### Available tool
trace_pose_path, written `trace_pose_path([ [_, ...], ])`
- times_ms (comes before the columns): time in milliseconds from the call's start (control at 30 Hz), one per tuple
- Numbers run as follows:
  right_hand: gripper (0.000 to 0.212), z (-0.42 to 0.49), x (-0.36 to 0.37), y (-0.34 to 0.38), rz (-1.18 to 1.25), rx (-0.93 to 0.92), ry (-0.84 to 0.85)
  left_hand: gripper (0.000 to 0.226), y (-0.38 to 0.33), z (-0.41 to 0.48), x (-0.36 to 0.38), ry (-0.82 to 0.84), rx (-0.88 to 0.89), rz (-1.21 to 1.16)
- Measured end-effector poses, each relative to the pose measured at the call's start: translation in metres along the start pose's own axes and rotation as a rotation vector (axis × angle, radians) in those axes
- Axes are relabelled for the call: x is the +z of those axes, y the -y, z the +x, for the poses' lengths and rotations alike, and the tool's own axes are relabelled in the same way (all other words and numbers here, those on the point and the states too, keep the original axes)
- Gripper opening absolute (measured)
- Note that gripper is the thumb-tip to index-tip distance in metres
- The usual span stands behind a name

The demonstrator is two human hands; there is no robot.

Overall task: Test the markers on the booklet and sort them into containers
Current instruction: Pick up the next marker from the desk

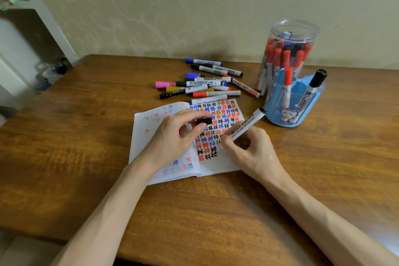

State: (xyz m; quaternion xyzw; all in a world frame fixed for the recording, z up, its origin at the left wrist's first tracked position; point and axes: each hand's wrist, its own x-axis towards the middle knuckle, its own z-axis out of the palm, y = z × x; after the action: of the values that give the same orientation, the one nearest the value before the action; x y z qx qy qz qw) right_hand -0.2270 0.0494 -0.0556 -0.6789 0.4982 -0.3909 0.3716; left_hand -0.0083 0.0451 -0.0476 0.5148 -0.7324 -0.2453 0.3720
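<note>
Both bare forearms reach in across the wooden worktop (64, 157) and meet over the open booklet (216, 165). The left hand (172, 138) arches above the page, thumb and fingers curled and pinching a black cap (204, 120). The right hand (252, 149) rests on the booklet's right edge, its fingers closed around a white-barrelled marker (248, 124) that slants down to the page of coloured marks. Beyond lie loose markers (205, 84). To the right stands a blue pen holder (293, 101), and behind it a clear jar (289, 49), both holding markers.
</note>
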Motion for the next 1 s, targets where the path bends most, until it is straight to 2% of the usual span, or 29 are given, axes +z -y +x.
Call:
trace_pose_path([
  [267, 0.008, 0.0, -0.002, 0.005, -0.007, 0.015, 0.08, 0.027, -0.004, -0.002, -0.002, -0.008, -0.008, 0.043],
  [533, 0.006, 0.003, -0.011, 0.009, 0.353, 0.02, -0.124, 0.029, -0.006, -0.001, -0.002, -0.004, -0.035, 0.031],
  [867, 0.015, 0.001, -0.01, 0.011, 0.398, -0.033, -0.124, 0.027, -0.01, -0.002, -0.003, 0.003, -0.059, -0.012],
  [1000, 0.019, 0.0, -0.013, 0.012, 0.431, 0.012, -0.102, 0.028, -0.009, -0.001, -0.003, 0.005, -0.066, -0.048],
])
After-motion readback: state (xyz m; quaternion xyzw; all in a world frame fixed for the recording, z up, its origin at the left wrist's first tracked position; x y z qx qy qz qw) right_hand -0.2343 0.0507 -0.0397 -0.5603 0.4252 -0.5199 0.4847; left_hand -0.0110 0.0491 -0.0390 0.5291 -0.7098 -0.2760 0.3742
